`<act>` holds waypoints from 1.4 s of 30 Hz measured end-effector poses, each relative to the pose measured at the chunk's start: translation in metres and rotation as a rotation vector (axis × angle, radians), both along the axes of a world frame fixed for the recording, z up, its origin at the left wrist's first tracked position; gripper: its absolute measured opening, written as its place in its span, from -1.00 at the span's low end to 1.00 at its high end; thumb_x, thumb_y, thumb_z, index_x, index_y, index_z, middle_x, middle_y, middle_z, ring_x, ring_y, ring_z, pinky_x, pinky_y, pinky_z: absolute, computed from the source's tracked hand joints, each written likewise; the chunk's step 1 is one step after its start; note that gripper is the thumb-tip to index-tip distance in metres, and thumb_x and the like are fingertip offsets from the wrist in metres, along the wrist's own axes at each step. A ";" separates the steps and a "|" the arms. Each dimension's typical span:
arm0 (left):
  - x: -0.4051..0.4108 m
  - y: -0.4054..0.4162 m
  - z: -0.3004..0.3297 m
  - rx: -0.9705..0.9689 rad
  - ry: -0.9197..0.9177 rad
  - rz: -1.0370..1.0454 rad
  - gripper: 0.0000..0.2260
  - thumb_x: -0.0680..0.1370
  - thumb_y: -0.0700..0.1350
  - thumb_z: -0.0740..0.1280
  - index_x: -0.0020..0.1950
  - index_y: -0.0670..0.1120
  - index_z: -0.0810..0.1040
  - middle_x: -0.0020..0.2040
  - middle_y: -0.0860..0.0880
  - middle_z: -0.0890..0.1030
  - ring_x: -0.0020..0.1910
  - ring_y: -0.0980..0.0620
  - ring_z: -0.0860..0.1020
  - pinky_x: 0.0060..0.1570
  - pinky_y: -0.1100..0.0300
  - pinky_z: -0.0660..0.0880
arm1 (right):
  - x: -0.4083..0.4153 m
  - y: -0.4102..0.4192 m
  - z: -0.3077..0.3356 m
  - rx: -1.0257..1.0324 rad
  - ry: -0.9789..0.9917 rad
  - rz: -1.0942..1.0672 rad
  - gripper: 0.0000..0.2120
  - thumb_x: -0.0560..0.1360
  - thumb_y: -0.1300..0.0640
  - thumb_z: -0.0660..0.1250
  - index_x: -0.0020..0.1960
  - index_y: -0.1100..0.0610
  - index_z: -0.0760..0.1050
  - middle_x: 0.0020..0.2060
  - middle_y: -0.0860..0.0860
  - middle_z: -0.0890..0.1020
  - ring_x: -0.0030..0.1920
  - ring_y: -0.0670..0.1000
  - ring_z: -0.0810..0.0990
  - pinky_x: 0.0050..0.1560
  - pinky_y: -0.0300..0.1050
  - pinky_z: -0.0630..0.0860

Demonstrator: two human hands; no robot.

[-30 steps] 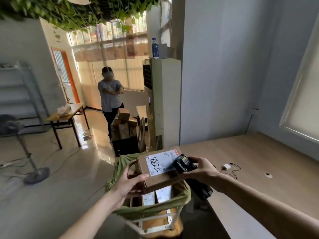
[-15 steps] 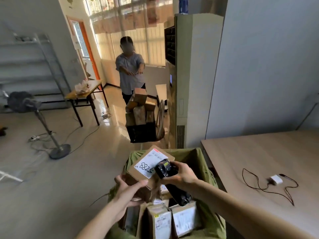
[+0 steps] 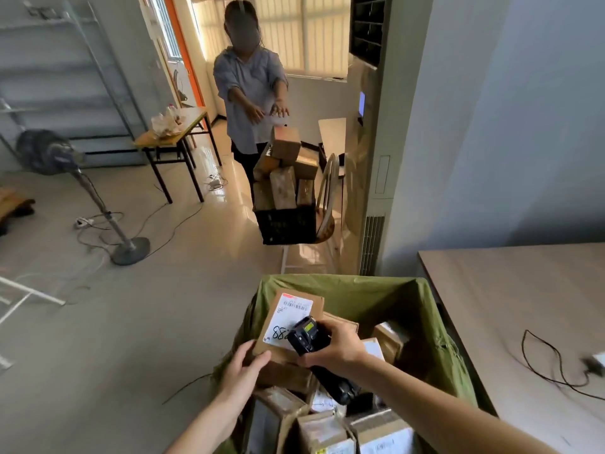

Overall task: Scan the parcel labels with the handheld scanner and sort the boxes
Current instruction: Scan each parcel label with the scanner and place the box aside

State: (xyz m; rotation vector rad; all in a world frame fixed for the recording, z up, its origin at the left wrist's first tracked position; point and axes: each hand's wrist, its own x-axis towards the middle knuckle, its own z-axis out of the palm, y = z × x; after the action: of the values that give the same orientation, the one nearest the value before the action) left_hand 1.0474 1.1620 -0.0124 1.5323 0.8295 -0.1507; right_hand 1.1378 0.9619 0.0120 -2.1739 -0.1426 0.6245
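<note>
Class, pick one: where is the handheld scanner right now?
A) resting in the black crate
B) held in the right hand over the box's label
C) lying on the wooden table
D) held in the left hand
B: the right hand grips the scanner over the label of the box, which the left hand steadies.

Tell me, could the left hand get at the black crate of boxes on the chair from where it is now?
Probably not. The left hand grips the labelled box over the green bin, and the black crate sits well beyond it across open floor; a few steps forward look necessary.
</note>
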 end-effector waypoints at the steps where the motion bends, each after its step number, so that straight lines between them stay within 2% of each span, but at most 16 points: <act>1: 0.003 0.002 -0.006 0.018 0.014 -0.021 -0.63 0.52 0.06 0.47 0.29 0.23 0.48 0.03 0.14 0.64 0.05 0.06 0.62 0.06 0.05 0.52 | 0.002 0.001 -0.006 -0.020 0.003 0.001 -0.38 0.08 -0.10 0.66 0.12 -0.06 0.65 -0.14 -0.16 0.70 -0.16 -0.23 0.65 -0.21 -0.38 0.52; 4: 0.010 0.005 -0.025 0.012 0.069 -0.070 -0.60 0.51 0.02 0.48 0.30 0.17 0.47 0.07 0.07 0.66 0.05 0.04 0.64 0.06 0.06 0.55 | 0.006 0.003 -0.020 -0.066 -0.005 0.004 -0.37 0.07 -0.15 0.63 0.12 -0.10 0.63 -0.16 -0.19 0.68 -0.21 -0.29 0.59 -0.35 -0.46 0.40; 6: 0.012 0.006 -0.033 0.023 0.117 -0.097 -0.61 0.49 0.02 0.49 0.27 0.14 0.49 0.08 0.01 0.66 0.05 0.02 0.63 0.00 0.08 0.53 | 0.007 0.001 -0.026 -0.093 -0.013 0.026 -0.39 0.09 -0.13 0.65 0.12 -0.10 0.61 -0.15 -0.17 0.68 -0.18 -0.25 0.61 -0.32 -0.46 0.40; 10: 0.014 0.008 -0.036 0.065 0.109 -0.115 -0.68 0.51 0.02 0.47 0.24 0.07 0.53 0.07 -0.08 0.64 0.03 0.03 0.60 -0.09 0.14 0.45 | 0.007 -0.007 -0.033 -0.121 -0.031 0.019 -0.45 0.12 -0.07 0.64 0.09 -0.05 0.64 -0.12 -0.10 0.72 -0.10 -0.12 0.69 -0.16 -0.27 0.58; 13: 0.018 0.009 -0.027 0.083 0.077 -0.146 -0.69 0.56 0.00 0.43 0.28 0.05 0.50 0.09 -0.06 0.63 0.03 0.06 0.58 -0.07 0.13 0.44 | 0.007 -0.015 -0.027 -0.134 -0.039 -0.004 -0.47 0.08 -0.13 0.61 0.02 -0.12 0.61 -0.19 -0.14 0.69 -0.17 -0.18 0.65 -0.27 -0.36 0.50; 15: 0.021 0.010 -0.019 0.098 0.046 -0.175 -0.66 0.58 -0.02 0.41 0.33 0.03 0.47 0.09 -0.04 0.64 0.05 0.05 0.60 0.01 0.11 0.48 | 0.008 -0.022 -0.018 -0.150 -0.062 -0.017 -0.43 0.01 -0.23 0.55 0.01 -0.20 0.59 -0.22 -0.20 0.67 -0.16 -0.21 0.63 -0.23 -0.36 0.50; 17: 0.024 0.011 -0.008 0.132 0.025 -0.210 -0.63 0.59 -0.02 0.40 0.38 0.00 0.45 0.18 -0.06 0.61 0.16 -0.02 0.58 0.21 0.05 0.47 | 0.010 -0.031 -0.005 -0.165 -0.083 -0.032 -0.37 0.01 -0.25 0.54 0.08 -0.21 0.60 -0.18 -0.19 0.69 -0.10 -0.17 0.65 -0.07 -0.22 0.61; 19: 0.028 0.011 0.007 0.165 0.011 -0.240 -0.60 0.60 -0.01 0.38 0.41 -0.01 0.42 0.29 -0.10 0.54 0.24 -0.05 0.52 0.29 0.02 0.43 | 0.009 -0.042 0.011 -0.192 -0.098 -0.038 -0.35 0.08 -0.20 0.58 0.16 -0.17 0.60 -0.14 -0.18 0.70 -0.09 -0.15 0.66 -0.01 -0.10 0.65; 23: 0.031 0.003 0.039 0.248 -0.046 -0.275 -0.57 0.61 -0.04 0.37 0.46 -0.04 0.41 0.39 -0.13 0.44 0.25 -0.03 0.46 0.15 0.10 0.39 | 0.002 -0.072 0.043 -0.207 -0.138 -0.096 -0.22 0.18 -0.13 0.64 0.38 -0.13 0.52 -0.02 -0.17 0.66 -0.02 -0.09 0.67 0.04 -0.07 0.68; 25: 0.031 -0.006 0.053 0.269 -0.071 -0.304 -0.60 0.62 -0.05 0.35 0.44 -0.05 0.42 0.38 -0.13 0.46 0.22 -0.04 0.49 0.08 0.10 0.43 | -0.006 -0.089 0.058 -0.210 -0.149 -0.128 -0.13 0.20 -0.11 0.66 0.47 -0.09 0.46 0.06 -0.12 0.66 0.02 -0.08 0.67 0.06 -0.09 0.67; 27: 0.031 -0.016 0.066 0.271 -0.101 -0.338 -0.69 0.63 -0.09 0.34 0.36 -0.05 0.46 0.35 -0.13 0.49 0.17 -0.05 0.53 0.12 0.05 0.50 | -0.018 -0.107 0.073 -0.214 -0.165 -0.163 -0.12 0.22 -0.10 0.66 0.48 -0.07 0.45 0.08 -0.11 0.66 0.03 -0.08 0.66 0.04 -0.15 0.66; 29: 0.033 -0.028 0.078 0.283 -0.146 -0.391 -0.72 0.63 -0.14 0.33 0.34 -0.06 0.48 0.35 -0.12 0.51 0.19 -0.05 0.52 0.22 0.03 0.46 | -0.033 -0.124 0.089 -0.230 -0.191 -0.207 -0.14 0.23 -0.11 0.66 0.48 -0.07 0.45 0.07 -0.12 0.64 0.03 -0.09 0.64 0.00 -0.24 0.62; 31: 0.034 -0.044 0.088 0.291 -0.192 -0.469 -0.67 0.63 -0.14 0.33 0.40 -0.07 0.46 0.40 -0.12 0.47 0.28 -0.04 0.46 0.25 0.10 0.35 | -0.051 -0.140 0.105 -0.247 -0.193 -0.264 -0.14 0.26 -0.13 0.65 0.50 -0.10 0.43 0.13 -0.10 0.65 0.09 -0.06 0.64 0.10 -0.17 0.62; 34: 0.034 -0.072 0.102 0.273 -0.267 -0.603 -0.60 0.62 -0.08 0.36 0.46 -0.03 0.43 0.48 -0.10 0.41 0.43 -0.09 0.39 0.32 0.06 0.32 | -0.085 -0.164 0.126 -0.257 -0.182 -0.349 -0.17 0.28 -0.12 0.65 0.49 -0.09 0.43 0.18 -0.05 0.65 0.14 -0.01 0.63 0.21 -0.03 0.62; 38: 0.024 -0.122 0.126 0.217 -0.374 -0.750 -0.57 0.60 -0.05 0.39 0.46 0.00 0.44 0.50 -0.09 0.39 0.48 -0.12 0.34 0.35 0.02 0.33 | -0.144 -0.201 0.154 -0.300 -0.196 -0.477 -0.21 0.25 -0.09 0.66 0.44 -0.09 0.50 0.08 -0.07 0.69 0.05 -0.05 0.67 0.10 -0.13 0.64; 42: 0.003 -0.186 0.155 0.138 -0.448 -0.915 -0.62 0.57 -0.02 0.43 0.38 0.09 0.49 0.42 -0.03 0.48 0.40 -0.06 0.44 0.39 -0.02 0.41 | -0.218 -0.241 0.180 -0.321 -0.203 -0.645 -0.24 0.22 -0.10 0.65 0.39 -0.14 0.53 0.02 -0.08 0.71 -0.03 -0.07 0.69 0.06 -0.10 0.67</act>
State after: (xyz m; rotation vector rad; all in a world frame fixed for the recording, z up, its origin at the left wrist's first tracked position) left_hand 1.0504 0.9764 0.1426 1.8857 -0.2593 -0.4007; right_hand 0.9200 0.7207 0.1921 -2.3991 0.5689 0.0572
